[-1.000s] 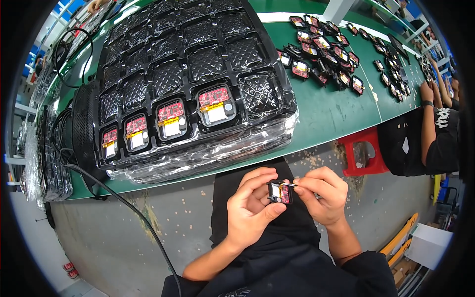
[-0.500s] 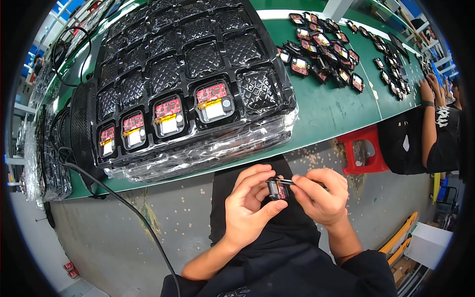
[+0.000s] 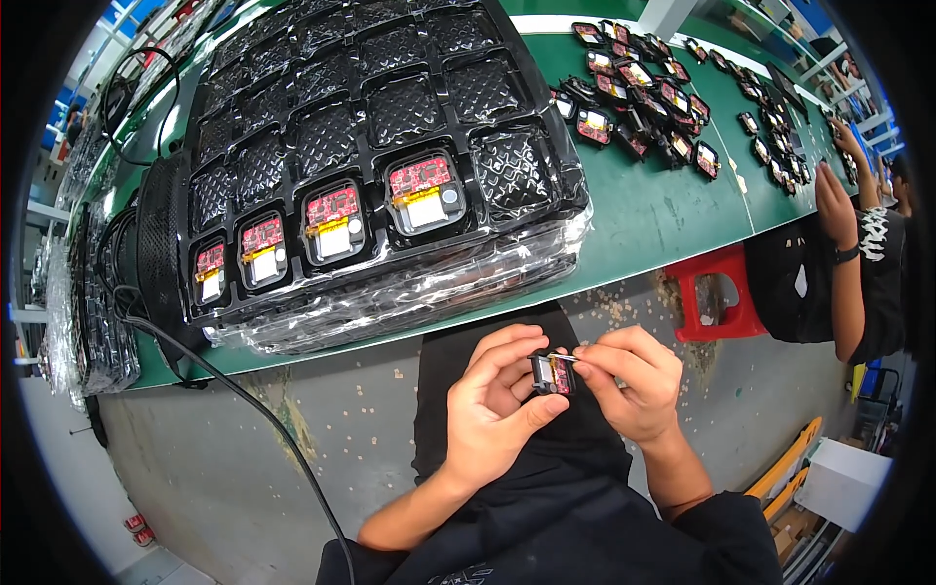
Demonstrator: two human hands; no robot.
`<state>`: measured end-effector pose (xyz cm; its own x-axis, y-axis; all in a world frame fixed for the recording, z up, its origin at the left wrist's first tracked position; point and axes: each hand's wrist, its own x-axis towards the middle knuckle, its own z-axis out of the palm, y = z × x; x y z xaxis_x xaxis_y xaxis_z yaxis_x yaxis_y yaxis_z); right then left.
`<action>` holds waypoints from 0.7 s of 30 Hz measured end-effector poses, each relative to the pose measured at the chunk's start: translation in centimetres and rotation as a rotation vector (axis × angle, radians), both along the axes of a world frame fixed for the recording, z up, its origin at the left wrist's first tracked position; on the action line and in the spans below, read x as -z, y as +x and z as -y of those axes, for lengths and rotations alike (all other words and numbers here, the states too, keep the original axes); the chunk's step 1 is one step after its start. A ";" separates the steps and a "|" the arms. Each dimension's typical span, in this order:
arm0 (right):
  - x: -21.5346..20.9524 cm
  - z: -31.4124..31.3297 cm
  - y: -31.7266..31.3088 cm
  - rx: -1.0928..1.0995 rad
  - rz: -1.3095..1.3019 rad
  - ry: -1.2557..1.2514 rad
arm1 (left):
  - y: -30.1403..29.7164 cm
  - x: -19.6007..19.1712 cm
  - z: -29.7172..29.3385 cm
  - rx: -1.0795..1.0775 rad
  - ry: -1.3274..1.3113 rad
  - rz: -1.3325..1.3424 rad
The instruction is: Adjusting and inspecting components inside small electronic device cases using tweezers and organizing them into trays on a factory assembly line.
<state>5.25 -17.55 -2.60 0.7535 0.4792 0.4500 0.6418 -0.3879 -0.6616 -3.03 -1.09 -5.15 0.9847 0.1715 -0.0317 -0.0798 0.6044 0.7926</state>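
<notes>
Left hand [image 3: 492, 409] pinches small module [image 3: 552, 372] over lap, clear of green worktop [image 3: 643, 224] edge; right hand [image 3: 634, 380] fingertips closed on its top, maybe a thin strip. Stacked black trays [image 3: 361, 175] overhang edge ahead; red stool [image 3: 717, 297], another person's arm right

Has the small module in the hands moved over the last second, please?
No: the module stays between left hand and right hand, over the lap, just below the table edge.
</notes>
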 end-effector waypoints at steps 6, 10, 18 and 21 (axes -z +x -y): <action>-0.1 -0.1 -0.4 0.035 0.082 -0.007 | 0.0 -0.2 0.0 -0.006 0.004 0.012; -0.3 0.1 -0.4 0.044 0.098 -0.022 | 0.1 -0.2 0.0 -0.008 0.003 0.016; 0.3 -0.2 -0.4 0.028 0.144 -0.012 | -0.1 -0.3 0.1 -0.002 -0.014 -0.009; 0.5 -0.2 -0.5 0.014 0.220 -0.031 | -0.2 -0.5 0.2 -0.032 -0.012 -0.019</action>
<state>4.79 -17.32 -3.08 0.6459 0.4854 0.5892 0.7634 -0.4160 -0.4942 -3.18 -1.30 -4.66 0.9780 0.2021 -0.0523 -0.0843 0.6116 0.7866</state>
